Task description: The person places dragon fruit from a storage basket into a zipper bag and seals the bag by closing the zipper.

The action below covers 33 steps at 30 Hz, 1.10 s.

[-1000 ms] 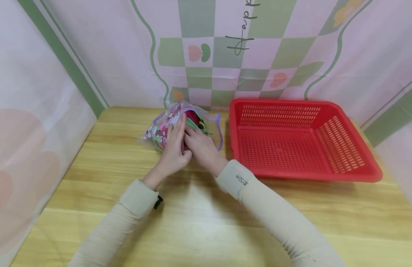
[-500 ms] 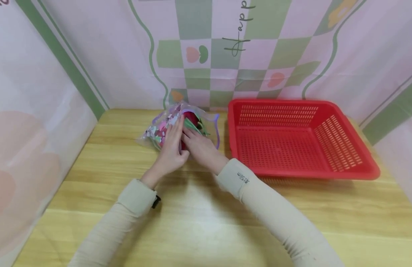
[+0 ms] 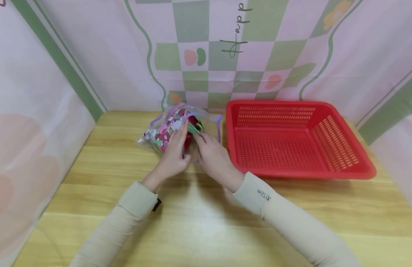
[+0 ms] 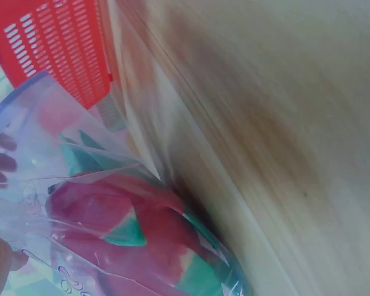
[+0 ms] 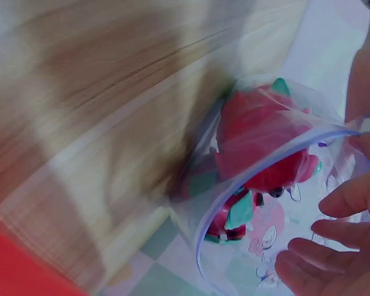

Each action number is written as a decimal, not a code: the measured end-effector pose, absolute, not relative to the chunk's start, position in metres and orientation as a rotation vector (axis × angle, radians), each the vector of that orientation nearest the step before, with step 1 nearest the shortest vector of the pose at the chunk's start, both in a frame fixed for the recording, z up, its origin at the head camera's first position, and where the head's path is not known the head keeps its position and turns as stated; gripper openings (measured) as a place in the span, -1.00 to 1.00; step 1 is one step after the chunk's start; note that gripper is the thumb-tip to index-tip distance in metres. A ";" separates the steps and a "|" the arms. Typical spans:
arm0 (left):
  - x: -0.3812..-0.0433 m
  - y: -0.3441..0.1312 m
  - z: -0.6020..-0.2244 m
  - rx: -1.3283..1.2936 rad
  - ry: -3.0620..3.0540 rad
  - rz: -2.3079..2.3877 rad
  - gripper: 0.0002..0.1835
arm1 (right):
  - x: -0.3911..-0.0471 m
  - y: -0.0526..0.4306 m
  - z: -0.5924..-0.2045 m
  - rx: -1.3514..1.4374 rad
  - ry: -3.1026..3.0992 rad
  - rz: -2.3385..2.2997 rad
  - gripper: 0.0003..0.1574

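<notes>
A clear zip bag (image 3: 164,128) with a purple rim and a cartoon print lies on its side, its mouth facing right. Inside is a rounded red thing (image 5: 253,135) with green pointed tips, which looks like a dragon fruit. Another red and green thing (image 5: 231,216) shows deeper in the bag, partly hidden. My left hand (image 3: 172,154) holds the near side of the bag by its mouth, fingers laid straight along the film. My right hand (image 3: 216,155) is at the mouth, fingers loosely bent, with nothing between them in the right wrist view.
A red plastic basket (image 3: 300,172) with slotted walls stands just right of the bag. Both are on a wooden table (image 3: 202,222). A patterned cloth (image 3: 222,55) hangs close behind, and a side cloth (image 3: 32,92) borders the left.
My right hand has drawn back from the bag's mouth, toward me and to the right. More of the red thing and the bag's opening shows. My left hand stays on the bag.
</notes>
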State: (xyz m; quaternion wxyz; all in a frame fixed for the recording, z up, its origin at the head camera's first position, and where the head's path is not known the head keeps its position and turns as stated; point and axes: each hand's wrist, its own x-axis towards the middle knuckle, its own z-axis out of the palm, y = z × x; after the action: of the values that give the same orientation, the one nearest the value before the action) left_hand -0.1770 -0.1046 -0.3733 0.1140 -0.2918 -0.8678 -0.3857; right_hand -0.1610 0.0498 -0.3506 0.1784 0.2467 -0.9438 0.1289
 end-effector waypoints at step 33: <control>-0.161 -0.113 -0.385 -1.041 -2.834 -0.554 0.10 | -0.163 0.082 -0.357 0.886 -2.143 0.352 -0.55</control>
State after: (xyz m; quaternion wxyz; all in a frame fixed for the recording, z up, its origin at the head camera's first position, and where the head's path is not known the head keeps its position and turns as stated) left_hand -0.1615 -0.1135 -0.3853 0.0360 -0.3388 -0.9227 -0.1805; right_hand -0.1631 0.0817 -0.3566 0.3876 0.3483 -0.8422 0.1382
